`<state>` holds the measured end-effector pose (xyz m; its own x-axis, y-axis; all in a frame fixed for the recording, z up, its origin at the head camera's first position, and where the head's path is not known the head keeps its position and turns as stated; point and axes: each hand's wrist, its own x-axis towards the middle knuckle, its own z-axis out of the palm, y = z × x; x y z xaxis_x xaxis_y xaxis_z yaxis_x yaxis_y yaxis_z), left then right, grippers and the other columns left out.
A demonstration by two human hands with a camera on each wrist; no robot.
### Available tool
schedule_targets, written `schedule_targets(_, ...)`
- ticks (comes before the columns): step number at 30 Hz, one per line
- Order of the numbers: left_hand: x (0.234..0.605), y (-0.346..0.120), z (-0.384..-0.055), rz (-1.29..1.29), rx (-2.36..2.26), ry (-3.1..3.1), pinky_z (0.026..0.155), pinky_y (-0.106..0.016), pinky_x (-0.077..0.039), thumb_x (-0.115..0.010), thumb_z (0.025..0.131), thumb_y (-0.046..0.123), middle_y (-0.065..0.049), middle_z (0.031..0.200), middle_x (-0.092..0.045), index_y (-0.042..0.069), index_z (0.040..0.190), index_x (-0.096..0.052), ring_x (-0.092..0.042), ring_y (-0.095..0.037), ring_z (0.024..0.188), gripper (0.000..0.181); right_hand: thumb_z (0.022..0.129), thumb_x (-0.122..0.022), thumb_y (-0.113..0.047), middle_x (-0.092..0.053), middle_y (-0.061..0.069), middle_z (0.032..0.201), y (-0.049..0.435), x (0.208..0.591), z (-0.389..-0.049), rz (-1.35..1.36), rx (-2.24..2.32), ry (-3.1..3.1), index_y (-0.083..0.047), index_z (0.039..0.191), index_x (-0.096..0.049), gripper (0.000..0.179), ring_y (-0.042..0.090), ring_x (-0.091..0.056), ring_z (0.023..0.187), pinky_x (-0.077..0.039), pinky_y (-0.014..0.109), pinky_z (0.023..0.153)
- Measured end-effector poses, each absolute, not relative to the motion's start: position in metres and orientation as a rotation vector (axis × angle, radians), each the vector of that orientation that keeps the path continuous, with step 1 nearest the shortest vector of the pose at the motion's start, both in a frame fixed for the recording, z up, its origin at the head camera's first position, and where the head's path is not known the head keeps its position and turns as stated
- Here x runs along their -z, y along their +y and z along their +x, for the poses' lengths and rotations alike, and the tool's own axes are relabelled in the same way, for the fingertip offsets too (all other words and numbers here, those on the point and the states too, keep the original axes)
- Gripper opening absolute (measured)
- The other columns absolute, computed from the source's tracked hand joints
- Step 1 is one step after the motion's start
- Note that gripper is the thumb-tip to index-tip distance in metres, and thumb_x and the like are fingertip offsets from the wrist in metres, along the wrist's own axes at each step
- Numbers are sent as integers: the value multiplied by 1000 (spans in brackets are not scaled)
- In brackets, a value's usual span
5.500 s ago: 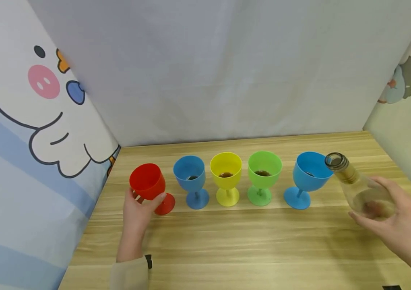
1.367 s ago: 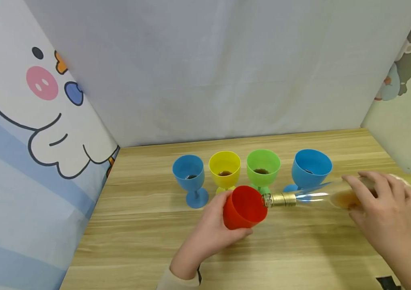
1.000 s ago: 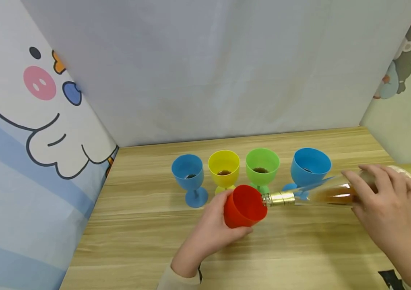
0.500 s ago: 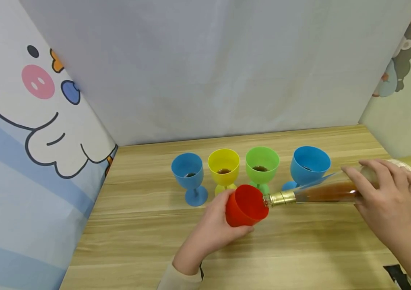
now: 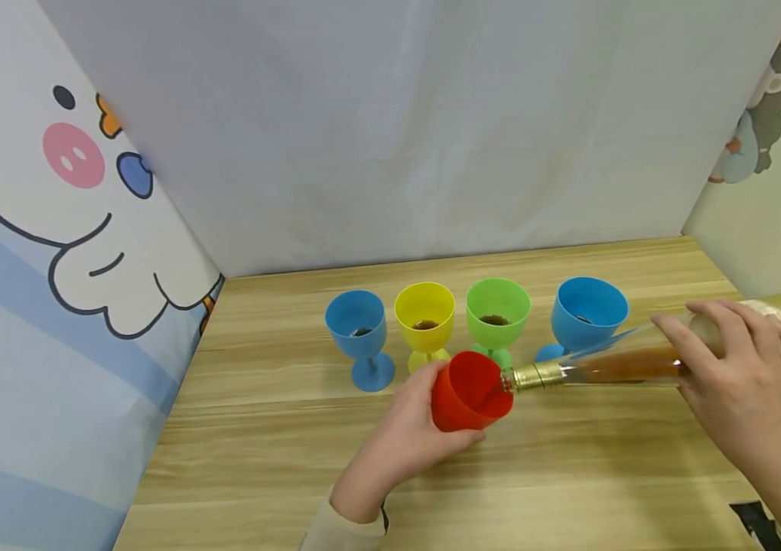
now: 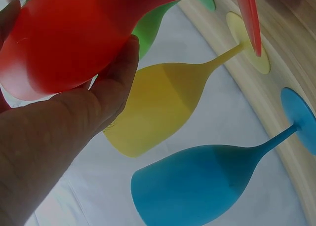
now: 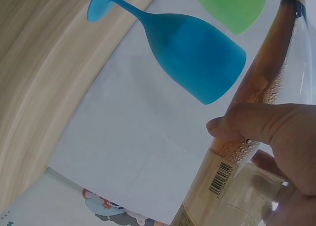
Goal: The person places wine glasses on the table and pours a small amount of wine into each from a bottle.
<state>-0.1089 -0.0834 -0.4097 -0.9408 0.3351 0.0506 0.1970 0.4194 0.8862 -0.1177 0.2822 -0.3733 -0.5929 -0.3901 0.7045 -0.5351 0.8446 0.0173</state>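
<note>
Head view shows your left hand [image 5: 397, 444] wrapped around the red cup [image 5: 469, 390], which you hold tilted above the table [image 5: 569, 474], its mouth turned toward the bottle [image 5: 610, 366]. Your right hand [image 5: 748, 383] grips that clear bottle by its body, lying almost level, with its gold-banded neck touching the red cup's rim and brown liquid along its lower side. Behind them, four cups stand upright in a row: small blue cup [image 5: 357, 325], yellow cup [image 5: 424, 315], green cup [image 5: 498, 310], larger blue cup [image 5: 588, 312]
</note>
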Motion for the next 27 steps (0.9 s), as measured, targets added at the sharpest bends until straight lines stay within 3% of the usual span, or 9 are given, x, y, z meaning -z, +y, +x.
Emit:
schedule_targets(12,410,-83,-111,473,-1549,2531,83,-33,-54,-91,76,22,7,131,-55,17,144,-47,-53,-18,115,82,61,-67,14,-49,33,127,281,372,-120,685,-241,-2257,-8,128,-59,71,59,-39,120,-17,75,92)
schedule_targets(19,410,-83,-110,462,-1537,2532,83,-33,-54,-92,75,23,7,132,-55,17,145,-46,-53,-18,116,84,72,-59,9,-50,33,126,279,371,-120,676,-244,-2214,-9,126,-61,58,60,-40,117,-17,75,90)
schedule_targets(27,411,-82,-109,461,-1530,2532,84,-33,-54,-92,75,22,6,132,-55,17,145,-46,-53,-18,116,84,71,-60,10,-50,33,126,279,371,-118,663,-263,-2223,-9,126,-61,58,59,-40,119,-17,76,92)
